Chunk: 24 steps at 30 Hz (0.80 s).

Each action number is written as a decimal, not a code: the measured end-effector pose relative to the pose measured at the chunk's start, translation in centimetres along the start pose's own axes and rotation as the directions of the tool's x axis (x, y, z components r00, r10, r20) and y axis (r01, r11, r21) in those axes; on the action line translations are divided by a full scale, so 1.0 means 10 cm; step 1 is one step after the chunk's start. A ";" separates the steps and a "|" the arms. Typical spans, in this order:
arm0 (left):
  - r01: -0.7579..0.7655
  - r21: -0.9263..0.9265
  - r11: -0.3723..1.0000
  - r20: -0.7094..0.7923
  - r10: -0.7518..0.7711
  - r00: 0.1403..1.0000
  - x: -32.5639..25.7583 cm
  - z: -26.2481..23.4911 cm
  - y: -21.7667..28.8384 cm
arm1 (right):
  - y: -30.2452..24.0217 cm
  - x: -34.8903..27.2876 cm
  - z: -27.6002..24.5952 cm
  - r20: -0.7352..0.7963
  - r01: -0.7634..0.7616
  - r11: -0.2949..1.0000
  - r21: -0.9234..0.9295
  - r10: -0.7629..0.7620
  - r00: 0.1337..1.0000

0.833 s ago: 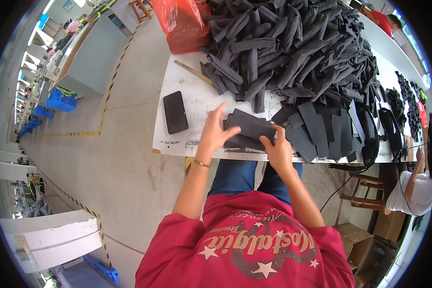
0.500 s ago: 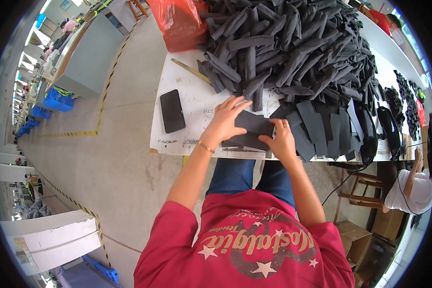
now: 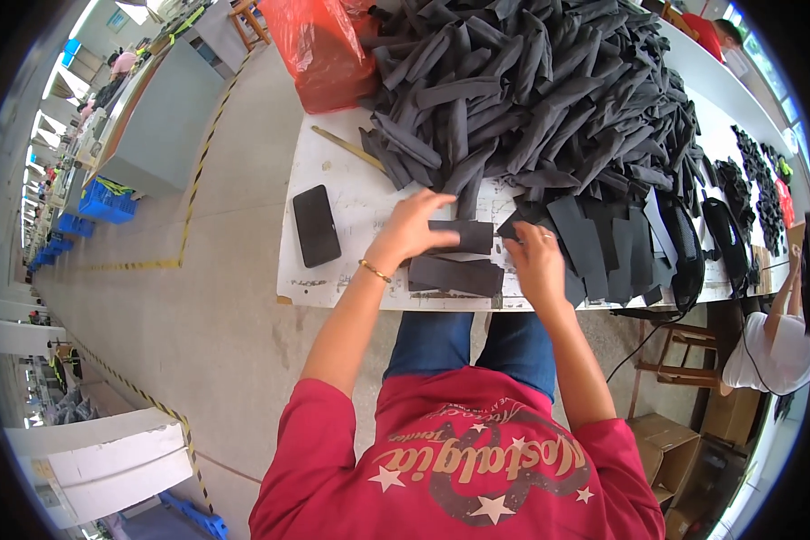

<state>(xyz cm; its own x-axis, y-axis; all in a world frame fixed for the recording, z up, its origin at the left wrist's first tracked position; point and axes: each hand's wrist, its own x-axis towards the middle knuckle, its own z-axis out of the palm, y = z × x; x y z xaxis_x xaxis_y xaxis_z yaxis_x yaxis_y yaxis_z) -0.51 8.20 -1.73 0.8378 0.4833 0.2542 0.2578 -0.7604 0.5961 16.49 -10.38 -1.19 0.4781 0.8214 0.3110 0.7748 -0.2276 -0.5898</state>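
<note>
A dark grey fabric strip lies crosswise on the white table in front of me. My left hand is at its left end, fingers spread and thumb reaching over the strip. Nearer the table's front edge is a small stack of similar dark strips. To the right, my right hand is apart from the strip, with thumb and fingers loosely bent and a gap between them. Its fingertips are beside the left edge of a fanned spread of flat dark pieces. Whether they touch one is unclear.
A large heap of folded dark fabric pieces covers the table's far side. A red plastic bag, a thin yellowish stick and a black phone are at the left. Black curved items lie at the right.
Both hands held the strip; now it lies flat, slightly farther from me, exposing the stack below it. My right hand has let go and moved apart. The view has shifted slightly.
</note>
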 end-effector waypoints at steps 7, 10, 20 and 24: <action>0.193 -0.089 0.977 -0.421 -0.213 0.882 0.68 0.35 -0.06 | 0.22 -0.37 -0.10 0.153 -0.028 0.737 -0.675 0.177 0.972; 0.170 0.089 0.981 -0.406 -0.120 0.906 0.75 0.47 -0.09 | 0.34 -0.49 0.04 0.230 0.235 0.637 -0.734 -0.092 0.969; 0.033 -0.954 0.298 -0.196 -0.703 0.684 0.39 0.25 -0.13 | 0.43 -0.49 -0.08 0.147 0.352 0.925 -0.147 -0.331 0.932; -0.080 -0.994 -0.079 0.005 -0.743 0.669 0.23 0.14 0.02 | 0.34 -0.25 -0.16 -0.162 0.355 0.923 -0.147 -0.377 0.912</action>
<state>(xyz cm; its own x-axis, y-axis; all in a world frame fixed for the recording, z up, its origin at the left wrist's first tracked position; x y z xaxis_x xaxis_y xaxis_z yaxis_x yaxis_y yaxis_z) 2.18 8.52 -2.09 0.3715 0.8862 -0.2767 -0.5657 0.4524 0.6894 18.61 -14.09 -2.78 0.2109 0.7499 0.6270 0.9461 0.0048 -0.3240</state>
